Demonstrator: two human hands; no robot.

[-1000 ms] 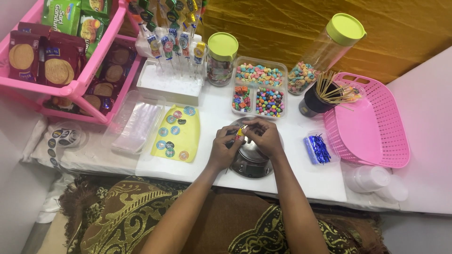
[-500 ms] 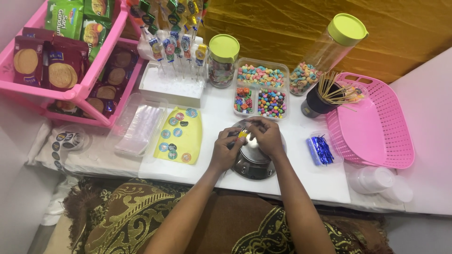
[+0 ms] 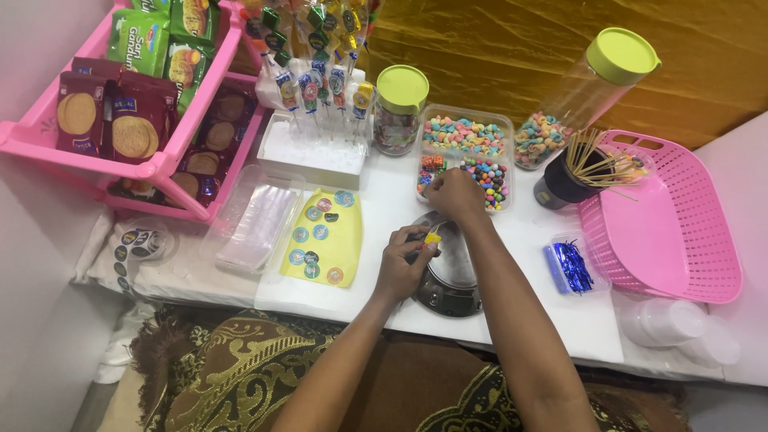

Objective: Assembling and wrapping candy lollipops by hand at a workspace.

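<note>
Lighting is bright, even and diffuse from above. The white table top [image 3: 384,208] is near overexposed. Soft shadows fall under both forearms. A mild sheen shows on the round metal dish [image 3: 452,276]. Focus is sharp centrally; slight wide-angle bending and softness appear at the edges.
</note>
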